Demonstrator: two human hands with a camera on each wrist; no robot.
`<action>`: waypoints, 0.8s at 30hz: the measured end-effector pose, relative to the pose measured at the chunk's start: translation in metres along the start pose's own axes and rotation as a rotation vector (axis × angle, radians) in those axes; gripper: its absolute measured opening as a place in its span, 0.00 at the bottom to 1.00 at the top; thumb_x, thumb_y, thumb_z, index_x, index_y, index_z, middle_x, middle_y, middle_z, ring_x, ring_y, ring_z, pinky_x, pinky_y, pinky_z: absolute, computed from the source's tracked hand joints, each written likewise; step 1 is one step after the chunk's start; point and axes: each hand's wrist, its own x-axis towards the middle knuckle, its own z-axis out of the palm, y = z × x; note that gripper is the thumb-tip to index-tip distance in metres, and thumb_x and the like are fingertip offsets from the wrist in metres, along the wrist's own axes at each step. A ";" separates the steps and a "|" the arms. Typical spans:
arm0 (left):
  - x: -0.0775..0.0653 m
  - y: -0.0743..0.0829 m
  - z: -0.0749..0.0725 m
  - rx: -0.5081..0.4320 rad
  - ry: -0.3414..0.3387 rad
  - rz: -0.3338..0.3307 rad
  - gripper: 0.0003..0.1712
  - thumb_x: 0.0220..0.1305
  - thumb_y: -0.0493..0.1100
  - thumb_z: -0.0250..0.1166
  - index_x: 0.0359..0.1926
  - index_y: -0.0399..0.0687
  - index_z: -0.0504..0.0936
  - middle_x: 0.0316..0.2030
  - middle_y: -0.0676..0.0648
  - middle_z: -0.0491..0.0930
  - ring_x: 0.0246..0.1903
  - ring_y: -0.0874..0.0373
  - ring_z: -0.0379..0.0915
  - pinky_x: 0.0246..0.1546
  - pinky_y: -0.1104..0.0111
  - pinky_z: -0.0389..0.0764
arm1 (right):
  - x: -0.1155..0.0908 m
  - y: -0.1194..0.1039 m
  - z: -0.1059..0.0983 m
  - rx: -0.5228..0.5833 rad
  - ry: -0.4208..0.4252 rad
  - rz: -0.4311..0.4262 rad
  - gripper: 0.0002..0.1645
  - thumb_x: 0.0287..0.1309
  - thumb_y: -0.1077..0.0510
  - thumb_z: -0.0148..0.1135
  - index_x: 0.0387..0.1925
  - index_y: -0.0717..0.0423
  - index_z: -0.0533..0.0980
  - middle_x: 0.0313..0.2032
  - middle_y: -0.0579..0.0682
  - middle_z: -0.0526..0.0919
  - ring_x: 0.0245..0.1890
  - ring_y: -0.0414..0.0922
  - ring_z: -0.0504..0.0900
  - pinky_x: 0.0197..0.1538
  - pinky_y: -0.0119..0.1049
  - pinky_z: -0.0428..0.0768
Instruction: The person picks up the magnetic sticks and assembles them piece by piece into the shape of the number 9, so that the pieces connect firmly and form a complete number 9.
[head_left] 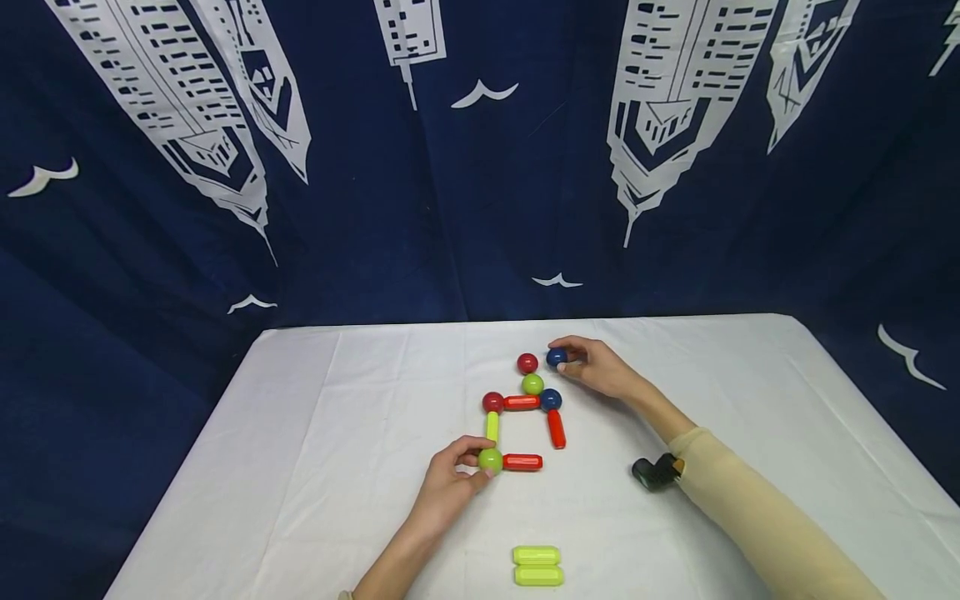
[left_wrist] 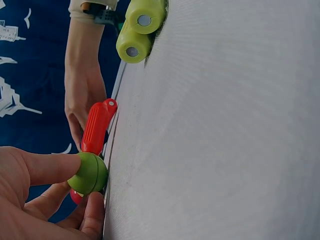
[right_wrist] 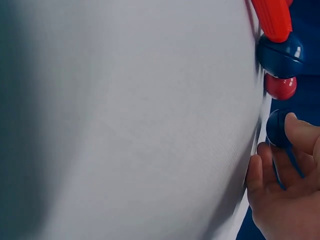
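My left hand [head_left: 448, 483] pinches a green ball [head_left: 491, 461] between thumb and fingers. A red rod [head_left: 522, 462] sticks out to the right of that ball, and a yellow-green rod [head_left: 492, 427] runs from it up to a red ball [head_left: 492, 402]. From there another red rod [head_left: 522, 402] reaches a blue ball [head_left: 551, 400], which has one more red rod [head_left: 557, 429] pointing toward me. Farther back, my right hand [head_left: 600, 367] holds a second blue ball [right_wrist: 278, 128] by thumb and fingers, beside a loose-looking red ball [head_left: 527, 363] and a green ball [head_left: 532, 383].
Two yellow-green rods [head_left: 537, 565] lie side by side near the front of the white-covered table [head_left: 360, 417]. A dark wrist device [head_left: 656, 472] sits at the right sleeve. Behind the table's far edge hangs a dark blue printed cloth [head_left: 480, 208].
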 end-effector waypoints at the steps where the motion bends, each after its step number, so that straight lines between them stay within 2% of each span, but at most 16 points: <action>1: 0.000 0.000 0.000 0.001 0.001 0.002 0.20 0.56 0.30 0.67 0.51 0.42 0.82 0.36 0.46 0.76 0.36 0.56 0.67 0.28 0.74 0.69 | -0.002 -0.001 -0.001 0.000 0.004 0.012 0.21 0.63 0.68 0.60 0.58 0.65 0.74 0.52 0.60 0.79 0.48 0.55 0.76 0.57 0.51 0.73; 9: -0.001 0.002 0.000 0.002 0.002 -0.006 0.20 0.56 0.30 0.67 0.51 0.41 0.82 0.37 0.46 0.75 0.38 0.56 0.67 0.29 0.74 0.69 | -0.022 -0.004 -0.005 0.018 0.034 0.087 0.23 0.62 0.64 0.64 0.59 0.63 0.74 0.53 0.59 0.78 0.48 0.53 0.78 0.56 0.49 0.75; 16: -0.001 0.002 0.001 -0.003 -0.002 -0.009 0.20 0.56 0.30 0.67 0.51 0.41 0.82 0.36 0.45 0.75 0.36 0.56 0.67 0.28 0.74 0.69 | -0.047 -0.009 -0.008 0.038 0.064 0.142 0.24 0.59 0.61 0.69 0.56 0.60 0.75 0.52 0.56 0.80 0.48 0.51 0.79 0.50 0.40 0.79; 24: -0.001 0.002 0.001 0.019 0.007 0.005 0.19 0.55 0.30 0.67 0.50 0.42 0.83 0.36 0.46 0.76 0.35 0.57 0.67 0.26 0.74 0.67 | -0.082 -0.018 -0.002 0.172 0.070 0.137 0.25 0.54 0.60 0.73 0.52 0.61 0.76 0.45 0.55 0.83 0.43 0.48 0.82 0.43 0.30 0.80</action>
